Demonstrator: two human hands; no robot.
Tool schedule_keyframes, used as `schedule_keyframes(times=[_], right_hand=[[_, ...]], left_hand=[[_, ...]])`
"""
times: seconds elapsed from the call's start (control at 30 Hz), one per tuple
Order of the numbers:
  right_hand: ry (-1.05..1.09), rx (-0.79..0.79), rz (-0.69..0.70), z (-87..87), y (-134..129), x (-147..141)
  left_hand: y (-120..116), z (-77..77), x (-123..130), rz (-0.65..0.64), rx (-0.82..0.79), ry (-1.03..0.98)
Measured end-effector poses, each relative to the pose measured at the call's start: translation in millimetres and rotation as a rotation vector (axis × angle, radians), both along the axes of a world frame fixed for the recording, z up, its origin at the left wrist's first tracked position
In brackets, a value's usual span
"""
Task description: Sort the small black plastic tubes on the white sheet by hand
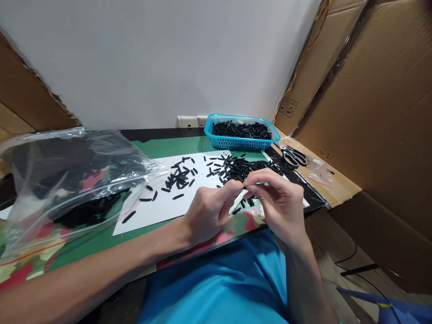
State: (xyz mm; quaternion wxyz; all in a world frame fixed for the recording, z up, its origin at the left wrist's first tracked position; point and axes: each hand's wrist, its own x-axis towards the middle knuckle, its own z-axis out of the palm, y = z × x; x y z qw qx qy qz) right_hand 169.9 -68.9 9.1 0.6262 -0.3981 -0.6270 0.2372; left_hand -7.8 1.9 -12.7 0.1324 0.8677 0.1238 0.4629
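My left hand (211, 204) and my right hand (281, 200) meet at the fingertips above the table's front edge. Both are closed in a pinch, and a dark sliver of a small black piece shows between them, mostly hidden by the fingers. Just behind the hands lies a dense heap of small black strip-like pieces (248, 167). A looser group of the same pieces (178, 177) is scattered on a white sheet (158, 216) to the left. Some pieces also lie below my fingertips.
A blue plastic basket (241, 145) full of black pieces stands at the back. On the left rests a clear zip bag (81, 180) with black contents. Scissors (293, 156) and a small plastic bag (320, 173) lie on the right. Cardboard (378, 99) walls the right side.
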Motion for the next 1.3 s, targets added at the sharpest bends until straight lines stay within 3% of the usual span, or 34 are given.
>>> schedule_keyframes(times=[0.5, 0.73, 1.3], right_hand=[[-0.091, -0.146, 0.118, 5.7, -2, 14], [-0.228, -0.145, 0.06, 3.1, -2, 13], [-0.015, -0.149, 0.157, -6.2, 7, 9]], left_hand=[[1, -0.2, -3, -0.044, -0.006, 0.061], [1, 1.2, -2, -0.049, -0.038, 0.068], [4, 2.0, 0, -0.015, -0.155, 0.01]])
